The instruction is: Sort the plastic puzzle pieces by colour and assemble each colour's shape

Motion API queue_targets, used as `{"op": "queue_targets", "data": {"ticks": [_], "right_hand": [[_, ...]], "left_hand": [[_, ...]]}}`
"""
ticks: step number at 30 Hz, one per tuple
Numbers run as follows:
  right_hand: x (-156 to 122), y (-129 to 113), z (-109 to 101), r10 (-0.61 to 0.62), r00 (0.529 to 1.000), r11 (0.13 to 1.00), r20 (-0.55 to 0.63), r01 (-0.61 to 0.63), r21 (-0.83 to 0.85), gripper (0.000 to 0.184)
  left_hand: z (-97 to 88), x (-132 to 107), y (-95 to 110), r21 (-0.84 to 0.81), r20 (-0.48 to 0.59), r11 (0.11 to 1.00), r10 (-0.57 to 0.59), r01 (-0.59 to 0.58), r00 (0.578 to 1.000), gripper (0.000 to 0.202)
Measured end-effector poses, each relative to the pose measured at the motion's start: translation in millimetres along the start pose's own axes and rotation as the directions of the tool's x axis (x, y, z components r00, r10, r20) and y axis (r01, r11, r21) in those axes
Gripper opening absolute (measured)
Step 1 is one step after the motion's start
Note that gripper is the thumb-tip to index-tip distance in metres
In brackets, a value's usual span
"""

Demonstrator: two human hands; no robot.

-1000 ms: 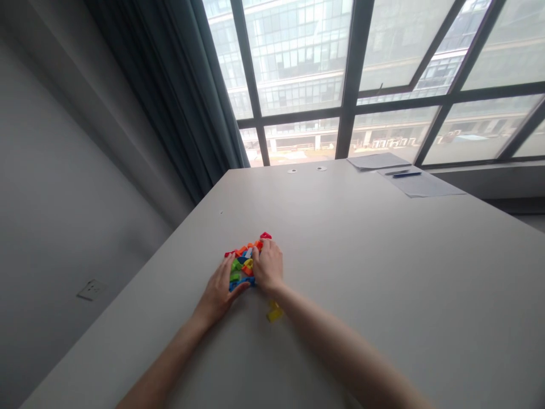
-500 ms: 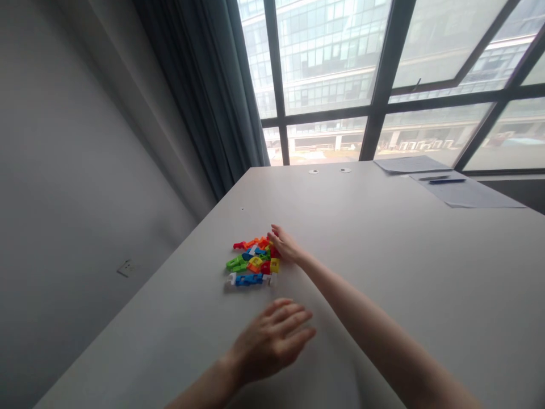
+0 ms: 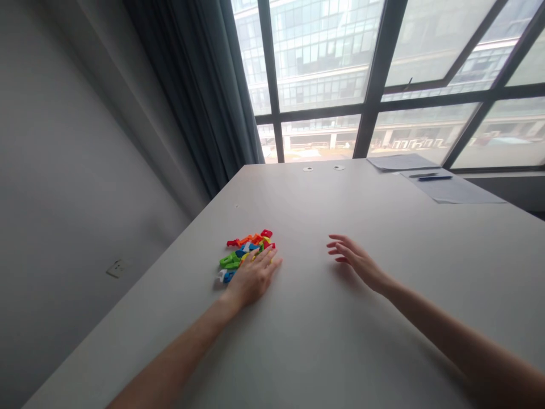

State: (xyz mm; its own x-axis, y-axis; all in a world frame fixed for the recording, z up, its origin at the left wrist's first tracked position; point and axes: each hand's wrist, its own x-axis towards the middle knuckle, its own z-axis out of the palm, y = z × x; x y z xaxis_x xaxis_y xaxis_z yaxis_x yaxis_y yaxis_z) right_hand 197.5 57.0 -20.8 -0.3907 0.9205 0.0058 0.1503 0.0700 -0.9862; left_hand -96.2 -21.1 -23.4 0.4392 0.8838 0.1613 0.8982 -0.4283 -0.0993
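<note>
A small heap of plastic toy pieces [image 3: 230, 261] in red, orange, green, blue, yellow and white lies on the left part of the white table [image 3: 306, 329]. My left hand [image 3: 252, 278] is over the heap's near right side, palm down with fingers extended, hiding several pieces. Whether its fingertips press on them I cannot tell. To the right of the heap, my right hand [image 3: 356, 261] hovers just above the tabletop, fingers apart and holding nothing.
Sheets of paper [image 3: 464, 190] with a dark pen [image 3: 435, 178] on them lie at the far right. Two round cable holes [image 3: 308, 169] sit near the table's far edge. A wall with a socket [image 3: 116, 268] is at the left, and a dark curtain [image 3: 200, 91] hangs beside the window.
My right hand has drawn away from the heap to the right. My left hand has moved forward and left, onto the pieces. The view has shifted slightly.
</note>
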Motion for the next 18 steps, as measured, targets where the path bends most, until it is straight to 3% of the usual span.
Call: {"op": "queue_targets", "data": {"ticks": [4, 8, 13, 15, 18], "right_hand": [[-61, 16, -47, -0.004, 1.000, 0.995, -0.001, 0.004, -0.099, 0.045], [-112, 38, -82, -0.064, 0.996, 0.951, -0.059, 0.043, -0.307, 0.043], [-140, 47, -89, -0.227, 0.973, 0.772, 0.027, 0.197, -0.604, 0.034], [-141, 46, -87, -0.266, 0.959, 0.703, 0.096, 0.261, -0.661, 0.032], [-141, 45, -87, -0.276, 0.949, 0.675, 0.152, 0.304, -0.673, 0.032]], "left_hand": [[4.0, -3, -24, -0.035, 0.015, 0.999, 0.030, -0.029, 0.999, 0.047], [1.5, -2, -38, -0.032, -0.002, 0.999, 0.021, -0.021, 1.000, 0.045], [-2.3, 32, -14, 0.030, -0.040, 0.994, -0.102, 0.104, 0.994, 0.043], [0.8, 51, -1, 0.060, -0.030, 0.988, -0.137, 0.139, 0.990, 0.045], [10.8, 73, 5, 0.152, -0.007, 0.971, -0.188, 0.186, 0.982, 0.044]]}}
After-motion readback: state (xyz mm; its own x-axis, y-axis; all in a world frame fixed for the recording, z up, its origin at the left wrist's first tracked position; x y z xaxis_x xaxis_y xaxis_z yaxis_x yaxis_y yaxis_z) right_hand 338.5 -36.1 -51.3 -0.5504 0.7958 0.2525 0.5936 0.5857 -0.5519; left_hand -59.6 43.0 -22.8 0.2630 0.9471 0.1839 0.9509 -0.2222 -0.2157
